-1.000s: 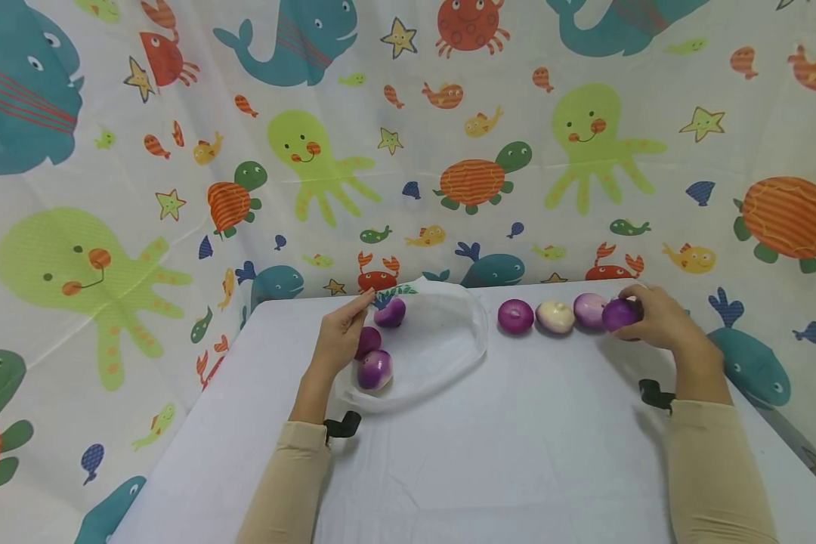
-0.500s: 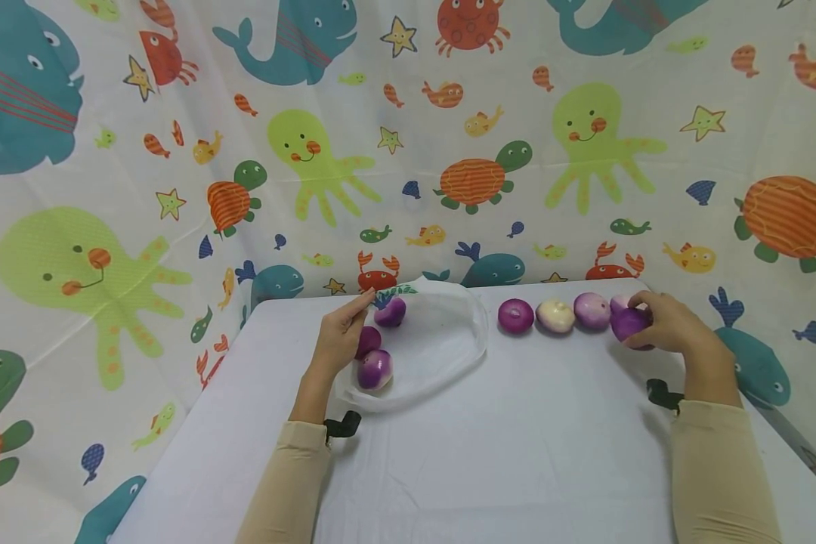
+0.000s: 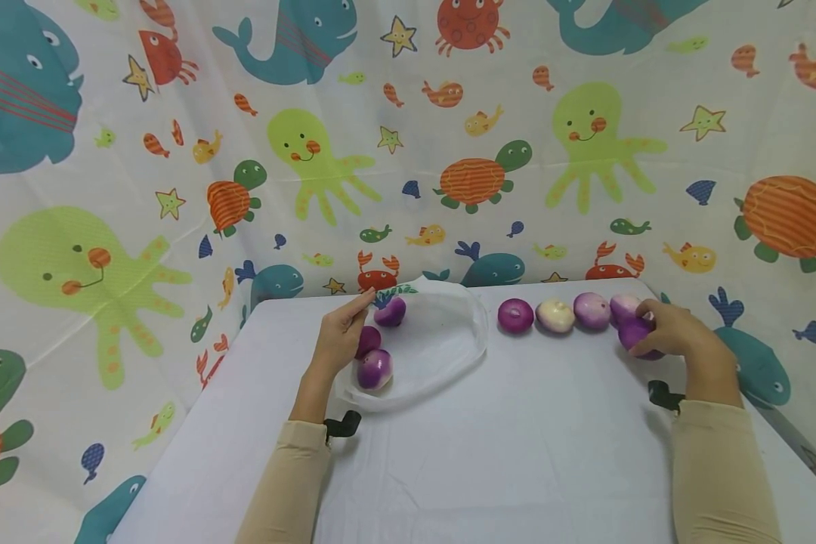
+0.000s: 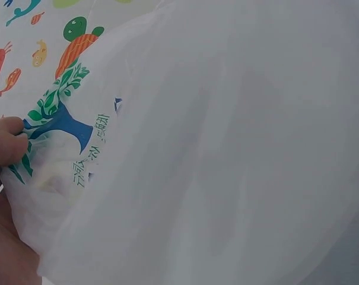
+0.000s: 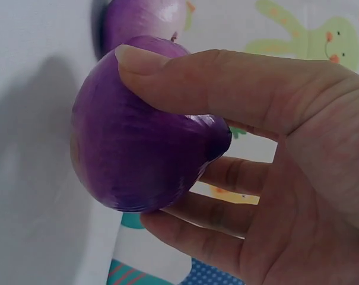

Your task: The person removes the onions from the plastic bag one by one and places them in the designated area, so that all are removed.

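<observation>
My right hand (image 3: 676,329) grips a dark purple onion (image 3: 635,334) at the right end of the row; the right wrist view shows thumb and fingers round the onion (image 5: 140,130). Just behind it lies a paler onion (image 3: 623,308), partly hidden. My left hand (image 3: 338,336) pinches the edge of a white plastic bag (image 3: 442,332) that lies wide-mouthed on the table. Inside the bag at its left are three purple onions, one (image 3: 375,369) nearest the front. In the left wrist view the bag (image 4: 197,148) fills most of the picture, with fingers (image 4: 10,142) on its printed part.
Left of the held onion, a row runs along the back of the white table (image 3: 503,453): a purple onion (image 3: 515,316), a whitish onion (image 3: 554,316) and a pale purple onion (image 3: 591,311). A curtain (image 3: 408,204) with sea animals hangs behind and at the sides.
My right hand has moved the dark onion to the right and slightly toward the front, away from the pale purple one, uncovering another pale onion. My left hand and the bag have stayed still.
</observation>
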